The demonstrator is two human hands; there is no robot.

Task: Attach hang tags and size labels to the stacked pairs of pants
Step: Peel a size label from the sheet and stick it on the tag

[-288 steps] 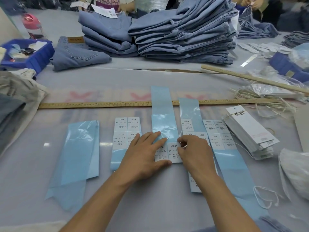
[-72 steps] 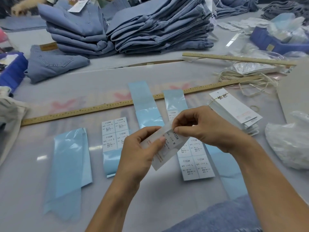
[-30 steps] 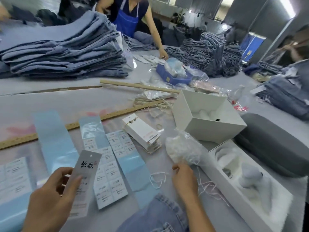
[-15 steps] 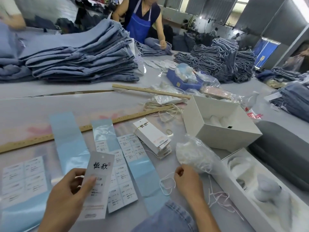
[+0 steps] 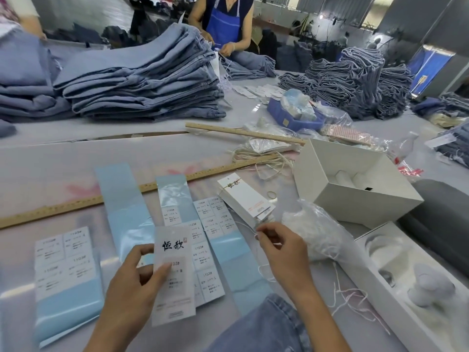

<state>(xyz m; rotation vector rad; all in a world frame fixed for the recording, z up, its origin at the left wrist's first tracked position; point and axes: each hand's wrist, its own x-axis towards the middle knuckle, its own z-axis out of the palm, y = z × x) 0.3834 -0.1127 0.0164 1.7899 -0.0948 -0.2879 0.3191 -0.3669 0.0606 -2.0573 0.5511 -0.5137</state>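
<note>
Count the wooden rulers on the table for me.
2. The long ruler lies across the table under the blue strips; the shorter ruler lies farther back, near the blue bin. Clutter could hide others.

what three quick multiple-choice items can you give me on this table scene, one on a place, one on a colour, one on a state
1. Where is the stack of hang tags?
A. left of the sticker sheets
B. between the sticker sheets and the white box
C. on the folded pants

2. What colour is the sticker backing?
A. light blue
B. red
C. yellow

3. What is the left hand doing?
A. lying flat on the table
B. holding one hang tag
C. gripping a ruler

Answers:
1 B, the stack lies with the sheets to its left and the box to its right.
2 A, the strips show pale blue.
3 B, thumb and fingers pinch the tag.
</note>
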